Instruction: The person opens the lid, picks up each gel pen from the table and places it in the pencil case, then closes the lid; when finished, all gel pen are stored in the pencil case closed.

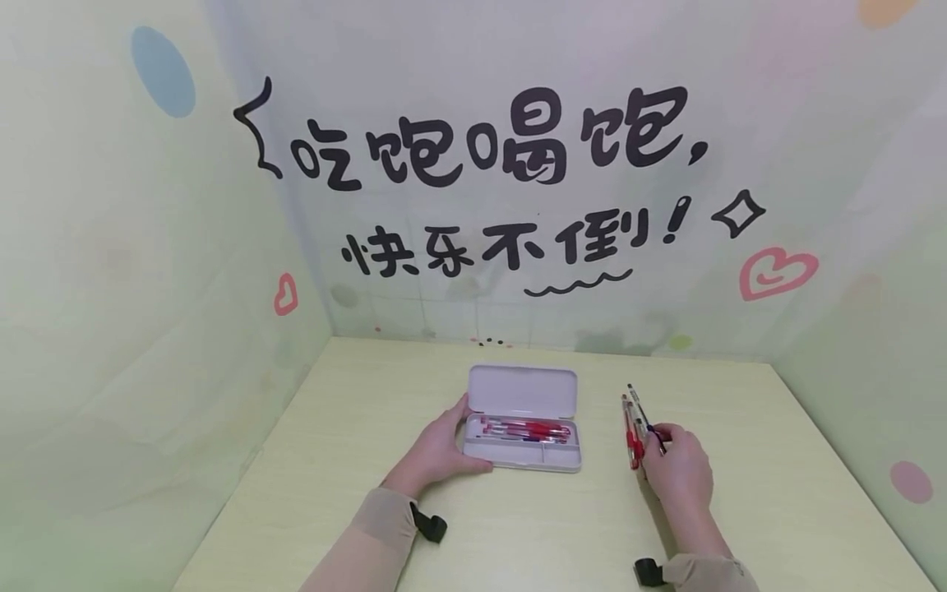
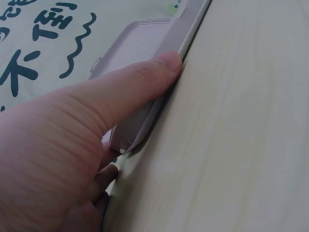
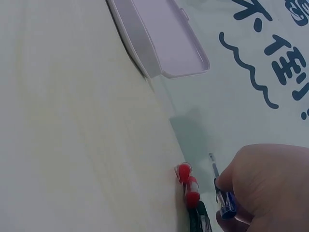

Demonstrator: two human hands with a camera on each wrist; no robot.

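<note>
Case [image 1: 503, 455]: pale lilac, lid up, on the tabletop [image 1: 370, 386]; red pens [image 1: 528, 429] lie inside its far compartment. Held pen [image 1: 640, 405]: slim, clear barrel, dark blue end, at the right of the case and well apart from it. Held pen's long axis runs away from the person, far end leaning slightly left; red loose pens [image 1: 631, 436] lie just beside it, roughly parallel. Case's long axis runs left to right, as do the pens inside. Case smooth, plastic-looking, rectangular, rounded corners; tabletop pale, faintly wood-grained. Right hand [image 1: 682, 470]: grip pinches the held pen between thumb and fingers. Left hand [image 1: 441, 448]: grip clasps the case's left end, thumb against the near side.
</note>
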